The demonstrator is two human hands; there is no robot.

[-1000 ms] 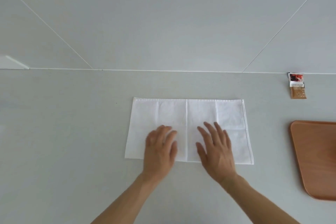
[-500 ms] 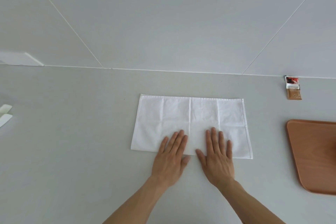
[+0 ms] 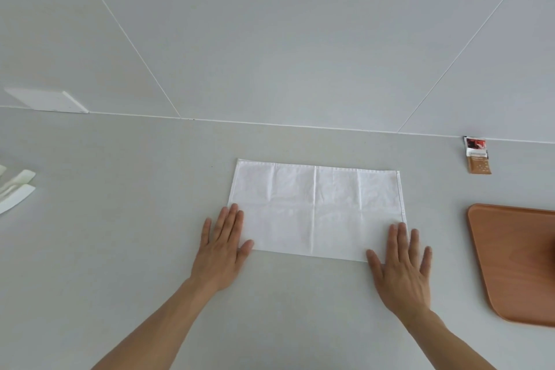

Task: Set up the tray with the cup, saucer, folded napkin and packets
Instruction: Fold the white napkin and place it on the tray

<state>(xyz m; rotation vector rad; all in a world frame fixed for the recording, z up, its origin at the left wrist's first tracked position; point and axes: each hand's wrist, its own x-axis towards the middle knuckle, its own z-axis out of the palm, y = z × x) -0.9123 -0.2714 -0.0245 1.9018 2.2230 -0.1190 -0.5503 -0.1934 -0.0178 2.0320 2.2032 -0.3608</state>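
Both hands have slid apart from the middle to the near corners of the napkin (image 3: 315,210), the left hand (image 3: 220,245) and right hand (image 3: 401,261) flat with straight fingers, so folding is half done on the tabletop (image 3: 120,249), while the tray (image 3: 510,258) and packet (image 3: 477,155) wait to the right.

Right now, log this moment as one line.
step: smoothing napkin | left hand: flat, near-left corner | right hand: flat, near-right corner | tray: right, unloaded
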